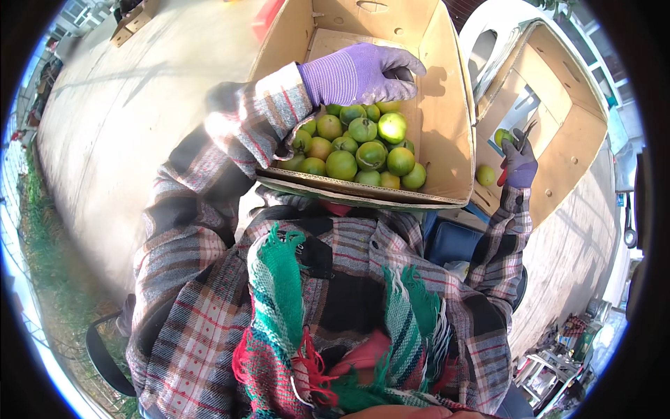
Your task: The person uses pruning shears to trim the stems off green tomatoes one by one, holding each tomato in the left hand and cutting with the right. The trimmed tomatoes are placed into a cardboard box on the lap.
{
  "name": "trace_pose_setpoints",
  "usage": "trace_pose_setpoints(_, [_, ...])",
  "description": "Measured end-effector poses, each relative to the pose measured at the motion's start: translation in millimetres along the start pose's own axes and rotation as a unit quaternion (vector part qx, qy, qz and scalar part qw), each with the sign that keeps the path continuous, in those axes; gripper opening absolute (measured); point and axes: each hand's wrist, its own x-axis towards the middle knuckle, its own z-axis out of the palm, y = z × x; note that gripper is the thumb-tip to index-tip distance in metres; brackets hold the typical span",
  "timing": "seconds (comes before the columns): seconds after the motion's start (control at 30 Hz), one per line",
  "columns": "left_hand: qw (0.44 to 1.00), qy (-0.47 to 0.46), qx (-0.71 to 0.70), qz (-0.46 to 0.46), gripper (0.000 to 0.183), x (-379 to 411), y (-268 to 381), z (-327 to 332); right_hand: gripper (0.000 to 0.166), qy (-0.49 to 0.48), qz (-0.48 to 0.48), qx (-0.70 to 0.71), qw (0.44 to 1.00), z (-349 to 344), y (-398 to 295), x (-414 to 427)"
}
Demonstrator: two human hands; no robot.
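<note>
My left hand (366, 73), in a purple glove with a grey coated palm, hovers over a large cardboard box (449, 146). Its thumb and fingers are apart, and I see nothing between them. Below it, several green tomatoes (370, 155) are heaped at the box's near end, some tinged orange. Off to the right, my gloved right hand (520, 166) holds red-handled snips (503, 177), blades pointing up and away. A green tomato (502, 136) is at the same hand's fingertips. This hand is over a second cardboard box (568, 152), where one yellowish-green tomato (486, 175) lies.
A white plastic chair (489, 15) stands behind the second box. Beneath the boxes' near corner shows a dark blue seat (453, 241). Another carton (133, 23) sits far off on the concrete floor (131, 105). Grass (63, 251) borders the left side.
</note>
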Motion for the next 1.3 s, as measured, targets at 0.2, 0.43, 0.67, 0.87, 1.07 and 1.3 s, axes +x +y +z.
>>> trace_pose_setpoints(0.2, [0.963,-0.067,-0.260,0.000,0.059,10.3,33.5,14.6,0.054,-0.038,-0.256,0.085,0.962,43.0,-203.0,-95.4])
trace_pose_setpoints(0.43, [0.919,0.086,-0.385,0.014,0.062,4.5,45.8,14.2,0.057,0.007,-0.398,-0.064,0.915,110.4,-230.8,-101.9])
trace_pose_setpoints(0.67, [0.959,0.185,-0.216,0.023,0.058,2.3,30.8,-7.5,0.055,0.091,-0.398,-0.349,0.843,110.8,-218.1,-89.2])
trace_pose_setpoints(0.87, [0.974,0.212,-0.081,0.001,0.054,-2.6,48.1,-5.7,0.057,0.078,-0.407,-0.395,0.820,107.2,-224.0,-97.7])
trace_pose_setpoints(1.07, [0.970,0.186,-0.151,-0.032,0.053,1.6,44.1,-3.4,0.057,0.040,-0.372,-0.411,0.832,102.7,-225.4,-100.4])
trace_pose_setpoints(1.3, [0.995,-0.048,0.081,-0.038,0.051,6.2,30.7,-25.5,0.052,0.034,-0.225,-0.115,0.967,92.1,-197.2,-91.5])
